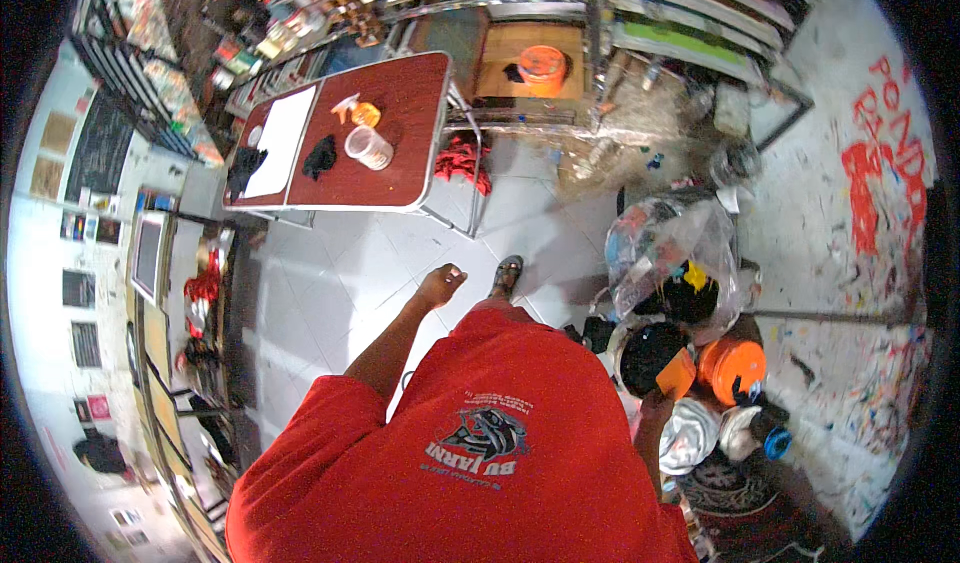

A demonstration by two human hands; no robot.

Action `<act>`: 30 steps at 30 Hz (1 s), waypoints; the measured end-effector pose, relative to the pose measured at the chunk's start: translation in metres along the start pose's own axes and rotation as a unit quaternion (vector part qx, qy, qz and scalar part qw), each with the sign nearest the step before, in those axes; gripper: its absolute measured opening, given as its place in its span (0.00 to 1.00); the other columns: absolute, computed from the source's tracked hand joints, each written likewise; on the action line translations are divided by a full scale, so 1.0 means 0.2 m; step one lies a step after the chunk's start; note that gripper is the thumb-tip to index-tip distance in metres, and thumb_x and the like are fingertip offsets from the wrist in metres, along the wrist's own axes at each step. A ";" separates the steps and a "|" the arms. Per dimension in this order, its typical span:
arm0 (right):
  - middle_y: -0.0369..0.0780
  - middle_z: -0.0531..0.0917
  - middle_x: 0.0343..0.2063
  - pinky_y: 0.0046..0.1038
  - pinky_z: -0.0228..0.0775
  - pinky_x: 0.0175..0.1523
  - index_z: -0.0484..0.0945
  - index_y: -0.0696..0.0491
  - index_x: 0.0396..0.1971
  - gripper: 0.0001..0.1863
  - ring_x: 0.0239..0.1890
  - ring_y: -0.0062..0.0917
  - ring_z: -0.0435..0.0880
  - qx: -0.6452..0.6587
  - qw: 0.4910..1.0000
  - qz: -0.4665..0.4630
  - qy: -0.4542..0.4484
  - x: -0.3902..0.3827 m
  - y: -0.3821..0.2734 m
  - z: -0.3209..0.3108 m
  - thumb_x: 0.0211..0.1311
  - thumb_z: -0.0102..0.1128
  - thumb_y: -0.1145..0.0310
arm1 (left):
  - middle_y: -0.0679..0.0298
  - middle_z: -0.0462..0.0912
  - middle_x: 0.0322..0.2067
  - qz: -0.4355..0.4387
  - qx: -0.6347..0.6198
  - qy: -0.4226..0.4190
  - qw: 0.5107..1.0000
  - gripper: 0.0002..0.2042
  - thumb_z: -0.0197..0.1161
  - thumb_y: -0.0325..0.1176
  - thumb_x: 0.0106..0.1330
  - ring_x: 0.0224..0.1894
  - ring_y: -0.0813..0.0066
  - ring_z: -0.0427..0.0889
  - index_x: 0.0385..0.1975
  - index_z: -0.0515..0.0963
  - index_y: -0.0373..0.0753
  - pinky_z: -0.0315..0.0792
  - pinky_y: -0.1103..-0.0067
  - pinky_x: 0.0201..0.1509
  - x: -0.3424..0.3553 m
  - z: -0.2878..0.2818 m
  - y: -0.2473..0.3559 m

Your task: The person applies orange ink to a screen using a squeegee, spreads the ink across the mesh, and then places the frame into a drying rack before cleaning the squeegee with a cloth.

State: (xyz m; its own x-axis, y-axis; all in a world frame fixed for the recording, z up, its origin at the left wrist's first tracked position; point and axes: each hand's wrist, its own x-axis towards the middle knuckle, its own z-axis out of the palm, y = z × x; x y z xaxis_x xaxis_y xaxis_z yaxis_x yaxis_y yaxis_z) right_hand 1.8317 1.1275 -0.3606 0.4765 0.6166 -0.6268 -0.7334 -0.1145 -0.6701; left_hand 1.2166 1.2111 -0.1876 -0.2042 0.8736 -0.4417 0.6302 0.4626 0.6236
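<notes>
Orange, and a loud orange at that: a flat panel (677,374) glows against the dark, round container (645,351) at the person's right, in the huddle of tubs near the paint-spattered wall (830,373). And here's the right hand (655,404), down low at the panel's bottom edge; whether its fingers grip it or merely brush it, I can't tell, so blurred and shadowed is that corner. The left hand (438,287) hangs over the pale floor tiles (310,263), fingers curled loosely inward, nothing showing in them. My call on the panel: light, thin, probably plastic, stiff enough to keep its shape, slick if there's wet paint on it. Take it by that lower edge, I'd say, thumb on one face, fingers on the other. If it's really part of the container, though, expect real weight and go for the rim. Mind the neighbours: an orange bucket (735,363) just beside it, and the clear plastic bag (640,233) beyond, soft, filmy, easy to snag.
</notes>
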 end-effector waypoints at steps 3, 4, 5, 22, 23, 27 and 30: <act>0.33 0.76 0.22 0.24 0.68 0.28 0.73 0.49 0.33 0.08 0.21 0.22 0.73 0.004 0.999 0.040 -0.003 -0.06 -0.01 0.36 0.61 0.53 0.62 | 0.54 0.80 0.32 -0.023 -0.059 0.098 0.993 0.15 0.58 0.43 0.60 0.36 0.63 0.79 0.36 0.74 0.35 0.72 0.72 0.40 0.00 -0.22 -0.28; 0.33 0.75 0.21 0.24 0.68 0.28 0.73 0.49 0.32 0.07 0.20 0.21 0.72 0.042 0.996 0.081 -0.010 -0.18 -0.05 0.53 0.61 0.52 0.61 | 0.55 0.80 0.32 0.019 -0.055 0.135 0.989 0.15 0.58 0.42 0.60 0.35 0.64 0.79 0.36 0.74 0.35 0.72 0.73 0.39 0.03 -0.31 -0.43; 0.32 0.75 0.20 0.25 0.68 0.28 0.72 0.49 0.31 0.07 0.20 0.20 0.72 0.062 0.992 0.105 -0.022 -0.25 -0.06 0.66 0.61 0.52 0.61 | 0.56 0.81 0.32 0.058 -0.048 0.176 0.982 0.15 0.58 0.40 0.60 0.34 0.65 0.79 0.37 0.74 0.34 0.72 0.73 0.39 0.08 -0.40 -0.62; 0.45 0.76 0.41 0.30 0.63 0.49 0.69 0.59 0.47 0.18 0.42 0.34 0.72 -0.218 0.970 -0.070 -0.082 -0.98 0.60 1.21 0.59 0.49 0.67 | 0.64 0.76 0.36 0.157 -0.015 0.267 0.951 0.14 0.60 0.34 0.57 0.40 0.77 0.73 0.40 0.69 0.36 0.66 0.79 0.46 1.64 -2.01 -1.36; 0.45 0.76 0.41 0.30 0.63 0.49 0.69 0.60 0.48 0.19 0.43 0.34 0.72 -0.259 0.957 -0.098 -0.086 -0.98 0.62 1.15 0.59 0.49 0.67 | 0.63 0.76 0.38 0.159 -0.114 0.237 0.952 0.15 0.60 0.33 0.56 0.43 0.75 0.73 0.42 0.69 0.36 0.65 0.78 0.49 1.71 -2.00 -1.40; 0.39 0.77 0.33 0.26 0.66 0.43 0.71 0.60 0.42 0.15 0.36 0.26 0.73 -0.476 0.832 -0.284 0.014 -1.15 0.67 0.68 0.56 0.51 0.69 | 0.63 0.77 0.37 0.141 -0.334 0.199 0.910 0.15 0.60 0.32 0.56 0.39 0.74 0.75 0.42 0.69 0.35 0.68 0.78 0.44 1.97 -1.83 -1.19; 0.41 0.78 0.34 0.29 0.67 0.47 0.71 0.62 0.41 0.15 0.38 0.30 0.74 -0.113 0.989 -0.092 -0.011 -1.35 0.79 1.17 0.55 0.53 0.69 | 0.62 0.78 0.34 0.103 -0.114 0.324 0.933 0.14 0.60 0.33 0.56 0.34 0.72 0.77 0.40 0.71 0.34 0.71 0.77 0.38 1.94 -1.98 -1.23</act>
State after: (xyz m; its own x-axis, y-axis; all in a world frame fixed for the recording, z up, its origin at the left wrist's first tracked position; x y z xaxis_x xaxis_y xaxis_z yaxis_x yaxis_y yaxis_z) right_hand 1.4742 1.1259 -0.2034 0.5785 0.6603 -0.4790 -0.5072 -0.1687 -0.8451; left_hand 0.6858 1.4960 -0.2561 -0.5536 0.8209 0.1401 0.5450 0.2299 0.8063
